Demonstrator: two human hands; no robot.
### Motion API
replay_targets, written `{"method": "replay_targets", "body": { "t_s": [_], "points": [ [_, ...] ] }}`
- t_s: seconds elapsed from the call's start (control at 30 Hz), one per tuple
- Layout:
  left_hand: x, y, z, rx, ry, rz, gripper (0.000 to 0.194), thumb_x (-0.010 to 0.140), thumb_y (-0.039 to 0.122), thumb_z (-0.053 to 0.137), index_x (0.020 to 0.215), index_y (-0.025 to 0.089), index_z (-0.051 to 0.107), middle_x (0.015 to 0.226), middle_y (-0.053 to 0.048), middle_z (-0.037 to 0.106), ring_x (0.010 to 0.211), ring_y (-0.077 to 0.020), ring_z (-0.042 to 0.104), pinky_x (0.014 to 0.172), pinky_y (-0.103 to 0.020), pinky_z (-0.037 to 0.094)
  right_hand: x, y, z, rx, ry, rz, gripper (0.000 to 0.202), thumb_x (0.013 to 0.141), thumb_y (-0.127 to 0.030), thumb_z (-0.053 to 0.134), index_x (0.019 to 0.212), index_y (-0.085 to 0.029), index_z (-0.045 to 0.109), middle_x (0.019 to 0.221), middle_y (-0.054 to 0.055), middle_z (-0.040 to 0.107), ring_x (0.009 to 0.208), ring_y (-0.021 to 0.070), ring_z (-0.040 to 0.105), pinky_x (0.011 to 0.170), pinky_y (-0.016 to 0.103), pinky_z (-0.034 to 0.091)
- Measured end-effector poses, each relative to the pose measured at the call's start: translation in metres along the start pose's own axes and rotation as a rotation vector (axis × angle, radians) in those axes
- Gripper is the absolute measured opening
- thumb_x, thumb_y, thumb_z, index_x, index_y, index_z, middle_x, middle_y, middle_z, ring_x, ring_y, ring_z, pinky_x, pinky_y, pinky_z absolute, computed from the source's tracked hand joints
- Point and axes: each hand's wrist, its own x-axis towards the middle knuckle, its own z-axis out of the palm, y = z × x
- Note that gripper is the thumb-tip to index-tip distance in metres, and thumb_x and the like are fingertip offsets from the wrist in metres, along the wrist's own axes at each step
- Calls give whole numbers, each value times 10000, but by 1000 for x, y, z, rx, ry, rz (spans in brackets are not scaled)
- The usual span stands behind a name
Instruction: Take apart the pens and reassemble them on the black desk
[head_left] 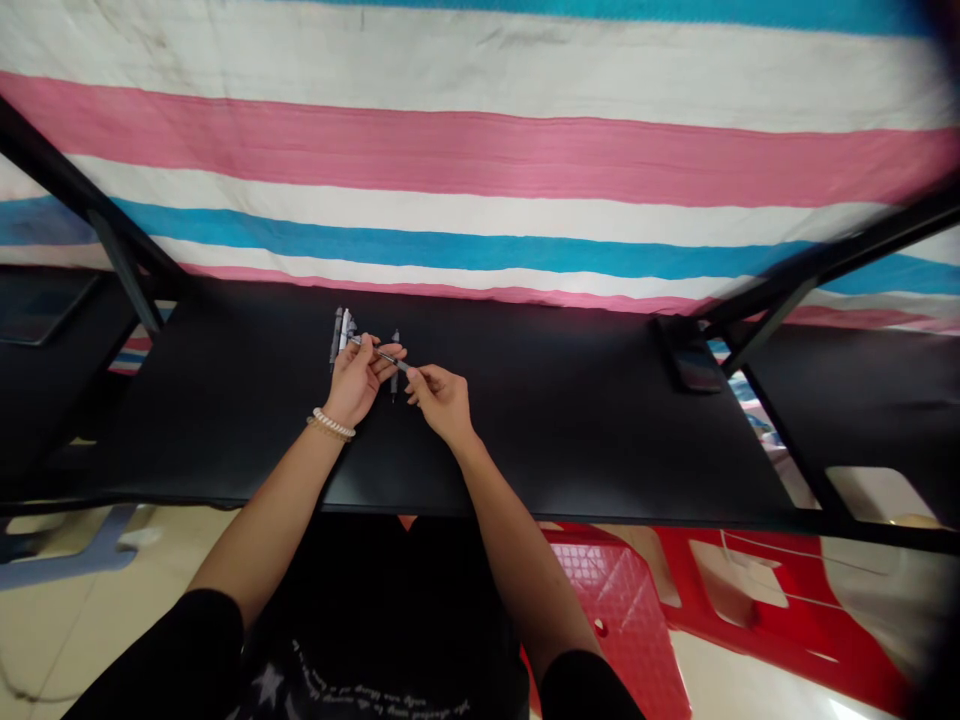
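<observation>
Two hands meet over the black matte tabletop (570, 420): left hand (358, 382) and right hand (442, 397) each pinch an end of a slim grey plastic pen (381, 354); pulling straight along its axis, gently, seems wisest, with spare pens (340, 335) lying just beside

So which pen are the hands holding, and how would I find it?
Start at the long black table in front of the striped pink, blue and white cloth. Left of its middle, the left hand and right hand meet. The slim grey pen is between their fingertips, lifted; the other pens lie flat behind.
</observation>
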Motion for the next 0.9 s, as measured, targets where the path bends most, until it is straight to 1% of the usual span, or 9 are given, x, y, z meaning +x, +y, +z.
{"method": "replay_targets", "body": {
  "t_s": [0.1,0.17,0.23,0.33,0.43,0.53,0.67,0.77,0.9],
  "points": [
    [0,0,1,1,0,-1,306,899,478,719,946,212,577,875,-42,778,893,-204,778,879,-337,585,0,3,1,-2,24,-29,412,889,-593,654,945,-189,714,787,40,722,606,143,687,588,267,576],
    [-1,0,1,0,4,-1,309,898,481,720,942,211,576,872,-42,779,892,-202,779,873,-332,588,0,4,1,-17,15,-38,388,890,-566,662,986,-194,719,797,37,725,622,147,690,604,274,578],
    [-1,1,2,-4,8,-1,308,894,479,725,936,212,578,866,-40,780,885,-198,779,874,-327,588,1,4,1,-47,9,-36,372,908,-551,637,988,-198,724,801,41,730,642,154,696,602,274,571],
    [-1,1,3,-9,9,0,297,896,470,726,931,213,580,862,-40,780,887,-201,779,897,-339,585,1,3,0,-100,41,-61,348,907,-529,642,1011,-209,727,870,53,749,710,165,706,624,275,568],
    [-1,1,2,-2,3,-2,290,903,469,717,933,214,582,870,-44,779,901,-209,779,913,-354,582,1,3,-1,-116,8,-63,342,939,-528,599,984,-215,728,825,42,740,677,157,690,636,279,565],
    [-1,0,1,3,1,-2,297,897,476,722,939,218,581,870,-37,776,912,-208,778,921,-351,579,1,4,-2,-110,27,-78,345,920,-525,631,1082,-230,707,886,39,742,708,158,698,660,282,571],
    [-1,0,2,15,-9,-10,313,889,488,726,940,217,580,861,-40,777,903,-207,778,885,-335,584,0,4,-2,-120,-9,-58,342,954,-525,576,966,-215,717,772,25,716,632,147,668,621,274,546],
    [-2,1,3,10,3,-5,314,886,481,733,936,212,579,850,-39,777,872,-200,778,841,-318,588,0,4,-2,-137,2,-90,308,919,-490,643,1046,-221,718,825,27,733,674,150,673,642,270,539],
    [-3,2,4,22,10,-13,299,908,473,709,945,211,570,854,-35,779,865,-189,776,829,-312,586,0,5,-2,-175,-54,-77,329,960,-501,576,1017,-214,727,724,12,706,618,146,659,609,260,517]
  ]
}}
